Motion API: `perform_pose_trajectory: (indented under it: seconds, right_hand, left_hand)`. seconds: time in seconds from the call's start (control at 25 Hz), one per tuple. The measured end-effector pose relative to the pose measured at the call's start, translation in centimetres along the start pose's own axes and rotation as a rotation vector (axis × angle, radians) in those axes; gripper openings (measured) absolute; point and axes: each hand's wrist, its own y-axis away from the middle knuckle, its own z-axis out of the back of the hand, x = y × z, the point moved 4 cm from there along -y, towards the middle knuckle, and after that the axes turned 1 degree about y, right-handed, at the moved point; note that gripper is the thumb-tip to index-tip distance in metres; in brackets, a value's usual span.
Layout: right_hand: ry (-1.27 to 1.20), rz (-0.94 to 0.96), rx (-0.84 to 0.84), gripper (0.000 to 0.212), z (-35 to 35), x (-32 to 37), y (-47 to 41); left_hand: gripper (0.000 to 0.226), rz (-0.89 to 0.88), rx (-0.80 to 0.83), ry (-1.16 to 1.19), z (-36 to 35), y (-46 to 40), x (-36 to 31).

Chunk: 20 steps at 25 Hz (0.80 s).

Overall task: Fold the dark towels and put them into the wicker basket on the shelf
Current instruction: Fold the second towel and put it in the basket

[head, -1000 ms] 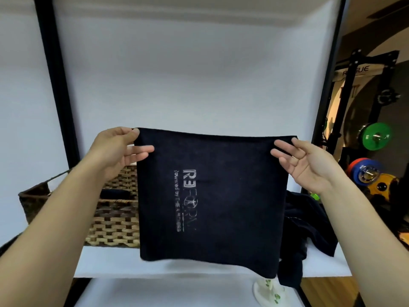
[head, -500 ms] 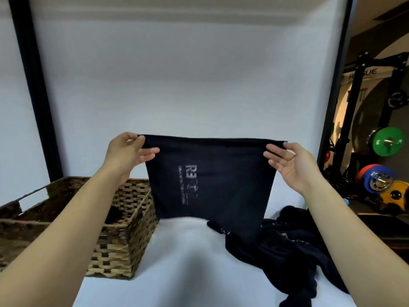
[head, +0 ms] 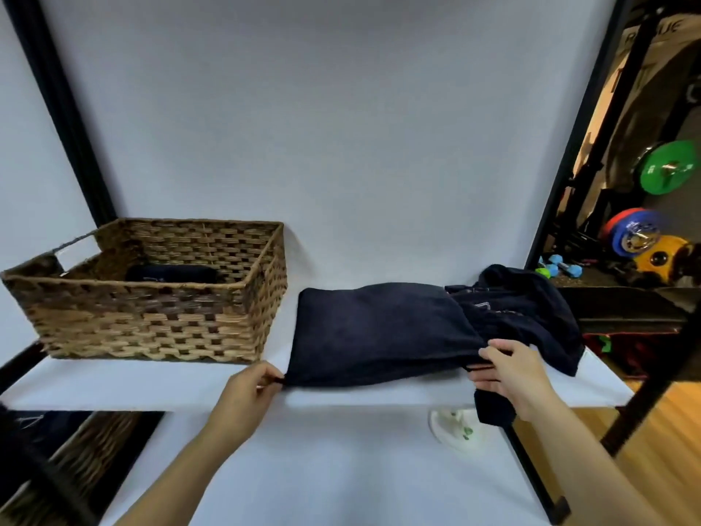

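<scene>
A dark navy folded towel lies flat on the white shelf board, just right of the brown woven wicker basket. The towel and the basket are near each other but not touching.

The left hand sits at the towel's front left corner, with thumb and fingers pinching that corner right at the shelf's front edge. The right hand is at the front right corner, fingers pressed together and curled over the cloth with the thumb on top, so it's gripping the edge there. Some dark cloth hangs down off the shelf below that hand, though I can't tell if it belongs to the folded towel or the heap behind it.

That heap is a crumpled pile of dark towels on the right end of the shelf, touching the folded one's right side, maybe partly under it.

Inside the basket there's already a rolled or folded dark towel lying on the bottom toward the back.

A lower white shelf shows underneath, with a small white dish with green spots near its right side. Off to the right are a green weight plate and some blue dumbbells.
</scene>
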Motion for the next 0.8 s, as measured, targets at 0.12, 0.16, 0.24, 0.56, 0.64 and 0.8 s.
perform_pose_trajectory:
  seconds: [0.12,0.16,0.24,0.56,0.64,0.8]
  right_hand:
    - [0.067,-0.075,0.005,0.009,-0.2,-2.7,1.6]
    - [0.1,-0.081,-0.003,0.012,-0.1,-3.2,1.8]
    - [0.127,-0.081,-0.033,0.015,-0.2,-3.5,2.2]
    - [-0.061,-0.027,-0.186,0.01,-2.0,0.0,0.0]
    - [-0.034,-0.001,-0.197,0.011,-2.4,0.0,-0.4]
    - [-0.053,-0.005,-0.273,0.011,-1.4,-1.2,0.0]
  left_hand:
    - [0.04,-0.122,0.005,-0.05,-0.5,1.9,0.6]
    - [0.037,-0.157,0.021,-0.065,-0.6,2.3,0.5]
    - [0.036,-0.201,0.037,-0.071,-0.7,2.8,0.3]
    - [0.039,-0.247,-0.028,0.063,-0.5,0.2,-2.0]
    - [0.036,-0.224,-0.052,0.075,-0.2,-0.1,-1.3]
    - [0.037,-0.211,0.008,0.031,-0.2,0.5,1.3]
